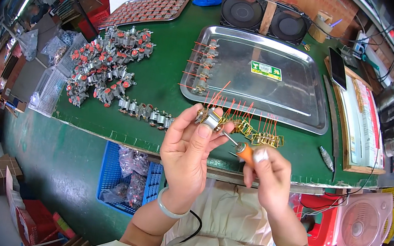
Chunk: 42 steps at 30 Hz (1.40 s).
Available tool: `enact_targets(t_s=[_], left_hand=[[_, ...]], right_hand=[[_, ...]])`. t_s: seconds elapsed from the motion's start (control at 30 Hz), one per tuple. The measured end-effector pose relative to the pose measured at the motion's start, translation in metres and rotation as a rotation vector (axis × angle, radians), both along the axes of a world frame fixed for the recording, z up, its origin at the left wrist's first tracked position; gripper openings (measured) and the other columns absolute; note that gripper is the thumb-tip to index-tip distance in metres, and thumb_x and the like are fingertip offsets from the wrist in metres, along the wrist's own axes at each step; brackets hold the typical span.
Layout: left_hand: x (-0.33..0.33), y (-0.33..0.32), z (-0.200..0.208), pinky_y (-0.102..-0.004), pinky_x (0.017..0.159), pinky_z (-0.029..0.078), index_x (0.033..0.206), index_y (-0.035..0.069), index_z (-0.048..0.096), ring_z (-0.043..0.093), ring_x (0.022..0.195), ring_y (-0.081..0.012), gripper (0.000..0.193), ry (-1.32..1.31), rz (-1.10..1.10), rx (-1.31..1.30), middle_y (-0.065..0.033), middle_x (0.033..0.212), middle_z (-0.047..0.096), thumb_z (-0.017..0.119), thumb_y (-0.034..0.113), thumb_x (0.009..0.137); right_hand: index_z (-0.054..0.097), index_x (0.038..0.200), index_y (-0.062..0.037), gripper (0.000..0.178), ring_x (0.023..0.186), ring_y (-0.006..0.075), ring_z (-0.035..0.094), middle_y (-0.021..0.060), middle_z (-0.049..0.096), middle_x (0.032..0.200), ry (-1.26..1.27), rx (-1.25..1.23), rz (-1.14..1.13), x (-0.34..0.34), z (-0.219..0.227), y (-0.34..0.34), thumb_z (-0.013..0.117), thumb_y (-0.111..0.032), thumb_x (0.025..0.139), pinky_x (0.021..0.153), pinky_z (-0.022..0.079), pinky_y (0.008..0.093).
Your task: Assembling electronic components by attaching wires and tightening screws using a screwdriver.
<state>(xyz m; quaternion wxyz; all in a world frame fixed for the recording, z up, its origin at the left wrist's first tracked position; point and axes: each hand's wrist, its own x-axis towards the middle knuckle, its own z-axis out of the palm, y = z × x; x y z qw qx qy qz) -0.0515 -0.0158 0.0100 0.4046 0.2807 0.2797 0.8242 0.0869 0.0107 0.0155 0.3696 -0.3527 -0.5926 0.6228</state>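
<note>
From where I stand, the person's right hand comes nearest, wrapped round the orange handle of a screwdriver above the worktop's near edge. The left hand pinches a small metal part between thumb and fingers, raised over the worktop. The driver's shaft points at that part; whether the tip touches it, I can't tell.

Just beyond the hands, yellow-framed pieces with red wires line up along the near edge. To their left stands a short row of metal parts, and past it, toward the left edge, a heap of red-and-grey parts.

Near the right edge, a printed sheet lies on a wooden board, its lines too small to read, with a dark phone at the board's far end. The big steel tray has a green, yellow and white label with barcode-like bars. At the far edge stand two black fans; behind them, a brown panel bears faint red characters.
</note>
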Motion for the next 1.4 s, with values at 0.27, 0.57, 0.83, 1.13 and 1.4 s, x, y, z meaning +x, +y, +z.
enact_targets(t_s=[0.27, 0.57, 0.83, 1.13, 1.4], left_hand=[[-0.004, 0.002, -0.002, -0.0316, 0.073, 0.053, 0.118, 0.001, 0.042, 0.061, 0.089, -0.0268, 0.033, -0.008, 0.003, -0.005, -0.0168, 0.107, 0.056, 0.048, 0.005, 0.087], [-0.009, -0.003, 0.003, -0.0319, 0.072, 0.053, 0.117, 0.001, 0.044, 0.062, 0.085, -0.0264, 0.032, -0.010, -0.045, -0.028, -0.0179, 0.109, 0.056, 0.049, 0.004, 0.086], [-0.024, -0.005, -0.008, -0.0275, 0.069, 0.051, 0.110, -0.001, 0.048, 0.062, 0.078, -0.0207, 0.027, 0.304, -0.190, -0.098, -0.0164, 0.097, 0.059, 0.051, 0.000, 0.083], [-0.024, -0.005, -0.020, -0.0245, 0.070, 0.051, 0.102, -0.001, 0.058, 0.061, 0.079, -0.0134, 0.028, 0.832, -0.213, -0.255, -0.0106, 0.097, 0.061, 0.062, -0.002, 0.074], [-0.022, -0.006, -0.021, -0.0238, 0.068, 0.051, 0.100, -0.001, 0.059, 0.062, 0.075, -0.0135, 0.027, 0.835, -0.211, -0.249, -0.0106, 0.093, 0.062, 0.062, -0.002, 0.073]], right_hand=[[0.052, 0.086, 0.0009, 0.040, 0.046, 0.0076, 0.040, 0.0025, 0.043, 0.053, 0.075, -0.135, 0.026, -0.008, 0.001, 0.005, 0.041, -0.037, 0.091, 0.040, 0.032, 0.0215], [0.047, 0.098, -0.0018, 0.030, 0.046, 0.0091, 0.048, 0.0054, 0.054, 0.068, 0.237, -0.246, -0.028, 0.012, 0.007, 0.015, 0.064, -0.015, 0.078, 0.039, 0.038, 0.0195], [0.053, 0.103, 0.0022, 0.033, 0.079, 0.0088, 0.051, 0.0054, 0.052, 0.090, 0.118, 0.445, -0.054, 0.032, 0.038, 0.039, 0.066, -0.003, 0.073, 0.064, 0.046, 0.0191], [0.037, 0.122, 0.0028, 0.048, 0.094, 0.0197, 0.054, 0.0156, 0.054, 0.102, 0.045, 0.559, -0.043, 0.006, 0.038, 0.043, 0.059, -0.002, 0.079, 0.080, 0.046, 0.0302], [0.040, 0.119, 0.0031, 0.042, 0.096, 0.0207, 0.052, 0.0167, 0.054, 0.103, -0.004, 0.690, 0.025, 0.002, 0.035, 0.045, 0.056, 0.000, 0.080, 0.081, 0.045, 0.0304]])
